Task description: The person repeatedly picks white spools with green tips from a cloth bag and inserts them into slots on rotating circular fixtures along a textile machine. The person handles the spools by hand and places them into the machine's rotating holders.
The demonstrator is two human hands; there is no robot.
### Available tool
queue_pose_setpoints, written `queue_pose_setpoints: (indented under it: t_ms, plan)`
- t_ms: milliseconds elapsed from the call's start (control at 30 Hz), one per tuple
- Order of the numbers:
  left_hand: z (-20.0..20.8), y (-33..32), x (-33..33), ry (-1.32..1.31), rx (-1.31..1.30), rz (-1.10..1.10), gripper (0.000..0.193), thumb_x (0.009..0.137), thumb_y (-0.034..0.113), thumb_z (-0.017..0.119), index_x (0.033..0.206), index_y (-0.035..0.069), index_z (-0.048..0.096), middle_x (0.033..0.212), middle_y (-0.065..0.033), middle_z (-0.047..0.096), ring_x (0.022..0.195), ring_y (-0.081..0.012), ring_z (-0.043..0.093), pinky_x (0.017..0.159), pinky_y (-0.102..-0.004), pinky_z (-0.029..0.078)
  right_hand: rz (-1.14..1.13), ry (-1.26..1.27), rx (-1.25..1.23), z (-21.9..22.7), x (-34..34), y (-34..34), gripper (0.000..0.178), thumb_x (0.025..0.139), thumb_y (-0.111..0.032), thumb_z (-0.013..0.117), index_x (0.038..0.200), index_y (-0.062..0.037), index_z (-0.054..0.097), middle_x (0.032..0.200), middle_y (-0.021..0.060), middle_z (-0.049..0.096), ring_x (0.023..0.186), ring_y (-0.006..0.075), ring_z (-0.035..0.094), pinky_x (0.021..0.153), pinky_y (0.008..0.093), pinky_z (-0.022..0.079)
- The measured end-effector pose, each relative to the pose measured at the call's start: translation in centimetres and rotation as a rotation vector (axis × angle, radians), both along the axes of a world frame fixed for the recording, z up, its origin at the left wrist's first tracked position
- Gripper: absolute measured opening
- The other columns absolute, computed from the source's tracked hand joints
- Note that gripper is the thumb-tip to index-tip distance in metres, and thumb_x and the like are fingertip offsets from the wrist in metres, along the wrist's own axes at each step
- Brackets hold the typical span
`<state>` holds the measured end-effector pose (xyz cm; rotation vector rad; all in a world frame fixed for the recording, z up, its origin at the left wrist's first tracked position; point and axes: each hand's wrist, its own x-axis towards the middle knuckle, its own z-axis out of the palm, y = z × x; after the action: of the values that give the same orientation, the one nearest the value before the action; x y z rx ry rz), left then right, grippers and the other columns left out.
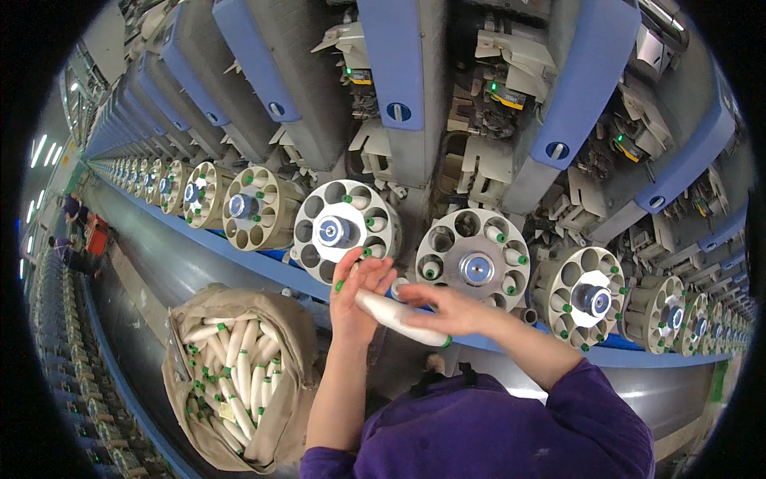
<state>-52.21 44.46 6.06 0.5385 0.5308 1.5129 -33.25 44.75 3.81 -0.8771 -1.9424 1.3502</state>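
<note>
Presently, both hands grip one white yarn bobbin (396, 315), held slanted in front of the machine, just below two round magazines. Left hand (357, 289) closes around the bobbin's upper end, fingers curled by the rim of the white round magazine (345, 231). Right hand (444, 308) holds the bobbin's lower half, its green tip showing below. Grey round magazine (472, 267) sits just right, several pockets filled. Cloth bag (239, 367) at lower left carries many white bobbins with green tips.
</note>
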Motion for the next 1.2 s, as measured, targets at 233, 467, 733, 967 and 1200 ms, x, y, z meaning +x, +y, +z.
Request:
queue_pose_setpoints:
  t_ms: [233, 467, 733, 967, 1200]
  plan:
    - [4.1, -0.1, -5.9, -0.187, -0.055, 0.277, 0.026, 0.099, 0.021, 0.046, 0.123, 0.013, 0.049, 0.059, 0.0074, 0.032, 0.045, -0.0033, 0.025, 0.038, -0.0192, 0.018, 0.414, 0.098, -0.891, 1.0, 0.3, -1.8, 0.062, 0.091, -0.035, 0.059, 0.14, -0.0072, 0.032, 0.09, 0.0038, 0.061, 0.062, 0.0082, 0.057, 0.049, 0.0232, 0.048]
    - [6.8, -4.9, -11.6, -0.158, 0.341, 0.215, 0.035, 0.1, 0.027, 0.042, 0.124, 0.004, 0.052, 0.056, 0.0065, 0.033, 0.042, -0.0034, 0.022, 0.035, -0.021, 0.017, 0.438, 0.144, -0.997, 1.0, 2.6, -0.5, 0.056, 0.092, -0.032, 0.057, 0.136, -0.0072, 0.032, 0.091, 0.0049, 0.062, 0.061, 0.0085, 0.058, 0.047, 0.0239, 0.049]
    - [2.4, -6.2, -2.8, 0.974, -0.153, -0.207, 0.02, 0.09, 0.02, 0.064, 0.091, 0.001, 0.061, 0.066, 0.0015, 0.055, 0.058, -0.0064, 0.048, 0.053, -0.0222, 0.037, 0.579, 0.075, -1.02, 2.0, 3.2, 1.0, 0.065, 0.091, -0.04, 0.056, 0.14, -0.0073, 0.03, 0.089, 0.0077, 0.063, 0.058, 0.0099, 0.058, 0.045, 0.0249, 0.049]
    - [3.9, -4.7, -5.3, 0.352, 0.045, -0.053, 0.038, 0.098, 0.028, 0.048, 0.07, 0.004, 0.053, 0.055, -0.0028, 0.045, 0.047, -0.013, 0.04, 0.045, -0.0265, 0.033, 0.065, -0.124, 0.134, -0.7, 1.4, 4.3, 0.051, 0.076, -0.01, 0.073, 0.123, -0.0091, 0.052, 0.117, 0.0123, 0.057, 0.102, 0.026, 0.059, 0.087, 0.0361, 0.05]
    - [4.0, -5.6, -6.5, 0.387, 0.032, -0.278, 0.036, 0.099, 0.034, 0.05, 0.076, 0.007, 0.059, 0.058, 0.0026, 0.048, 0.049, -0.0052, 0.038, 0.045, -0.0209, 0.027, -0.459, -0.396, 0.157, -5.9, 0.7, 10.4, 0.045, 0.074, -0.007, 0.068, 0.117, -0.0072, 0.053, 0.099, 0.0118, 0.061, 0.072, 0.0188, 0.062, 0.069, 0.0305, 0.049]
